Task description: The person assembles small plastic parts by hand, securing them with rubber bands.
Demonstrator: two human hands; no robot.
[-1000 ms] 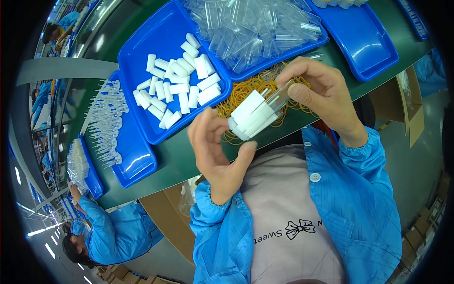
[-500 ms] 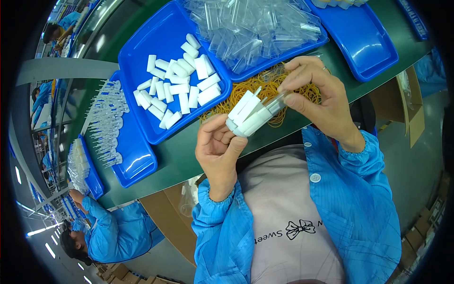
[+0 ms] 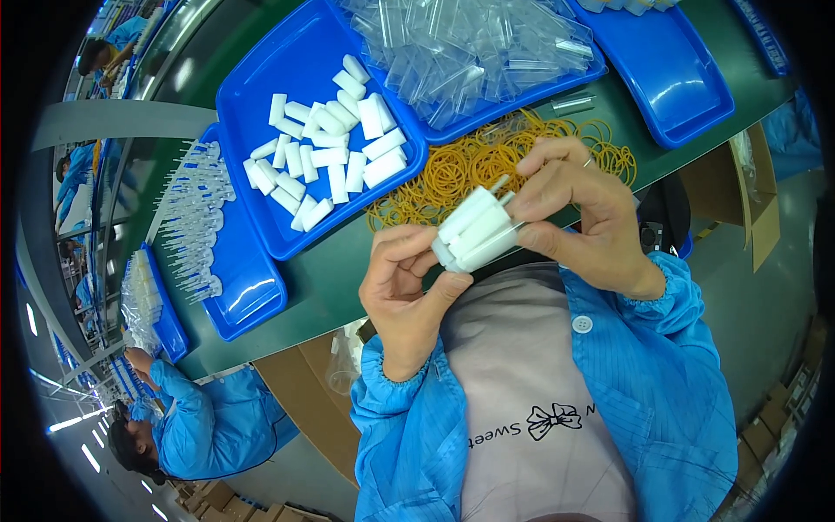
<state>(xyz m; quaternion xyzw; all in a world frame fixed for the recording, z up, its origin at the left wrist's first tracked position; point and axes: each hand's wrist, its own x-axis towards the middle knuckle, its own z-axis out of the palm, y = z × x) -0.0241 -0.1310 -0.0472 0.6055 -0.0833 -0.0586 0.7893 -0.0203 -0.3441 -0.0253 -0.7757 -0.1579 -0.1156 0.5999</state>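
Note:
My left hand [image 3: 402, 291] pinches the lower end of a white cluster [image 3: 474, 228], held tilted above the table's near edge. Long rounded white blocks stand side by side around it, and thin pins stick out of its upper end. The fingers of my right hand [image 3: 587, 217] are closed at the cluster's upper right side, on a clear plastic piece that lies along the white blocks and is mostly hidden by the fingers. Below both hands is my blue jacket [image 3: 644, 365].
Loose white blocks lie in a blue tray [image 3: 252, 87]; clear plastic pieces fill another tray [image 3: 600, 65]. Yellow rubber bands [image 3: 452, 170] are piled on the green table [image 3: 326, 287]. White pronged parts [image 3: 196, 217] sit at left. A co-worker [image 3: 209, 418] sits beyond.
My right hand has come down and left, bringing the clear piece against the white blocks. The cluster has shifted slightly right and turned in my left hand.

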